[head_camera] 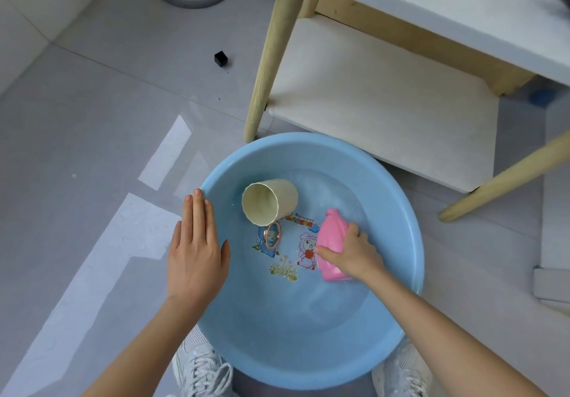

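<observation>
Pink bottle (331, 236) — right hand (354, 254) fingers curl round it — left hand (197, 248) flat, fingers together.

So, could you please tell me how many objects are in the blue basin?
3. A cream cup on its side at the back left, a small ring just before it, a pink bottle at right, gripped by the right hand. None seems hidden.

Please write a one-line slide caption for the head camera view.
Right hand grips a pink bottle inside a blue basin; left hand lies open by the basin rim.
</observation>
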`<action>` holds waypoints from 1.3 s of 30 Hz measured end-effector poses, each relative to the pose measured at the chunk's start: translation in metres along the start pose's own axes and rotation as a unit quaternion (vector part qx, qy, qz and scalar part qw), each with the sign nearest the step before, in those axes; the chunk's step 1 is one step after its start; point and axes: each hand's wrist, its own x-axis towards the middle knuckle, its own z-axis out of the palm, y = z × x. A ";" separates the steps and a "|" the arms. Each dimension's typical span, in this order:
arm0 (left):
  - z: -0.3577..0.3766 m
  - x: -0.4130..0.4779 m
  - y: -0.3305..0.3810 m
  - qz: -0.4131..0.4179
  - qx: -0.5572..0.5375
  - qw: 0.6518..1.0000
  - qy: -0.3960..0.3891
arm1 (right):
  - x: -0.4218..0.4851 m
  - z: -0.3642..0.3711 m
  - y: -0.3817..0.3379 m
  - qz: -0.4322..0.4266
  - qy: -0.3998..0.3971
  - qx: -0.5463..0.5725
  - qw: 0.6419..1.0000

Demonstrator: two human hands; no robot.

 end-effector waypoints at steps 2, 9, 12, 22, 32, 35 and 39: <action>0.000 0.000 0.000 0.000 0.002 1.000 -0.001 | 0.002 -0.001 -0.001 0.002 -0.002 -0.003 1.000; -0.004 0.000 0.001 -0.031 -0.068 0.997 0.016 | 0.000 0.005 -0.004 -0.001 0.015 -0.016 1.000; -0.004 0.000 0.002 -0.077 -0.120 0.989 0.031 | 0.000 0.005 -0.002 -0.003 0.020 -0.014 1.000; -0.013 0.002 0.001 -0.221 -0.282 0.933 0.032 | -0.003 0.008 -0.002 0.000 0.030 -0.009 1.000; -0.034 0.017 -0.010 -0.344 -0.464 0.812 -0.088 | -0.008 0.013 0.003 -0.006 0.056 0.019 0.998; -0.040 0.012 -0.004 -0.342 -0.459 0.816 -0.082 | -0.013 0.017 0.008 0.001 0.070 0.045 0.997; -0.054 0.004 0.008 -0.320 -0.428 0.842 -0.075 | -0.024 0.020 0.017 0.022 0.075 0.089 0.993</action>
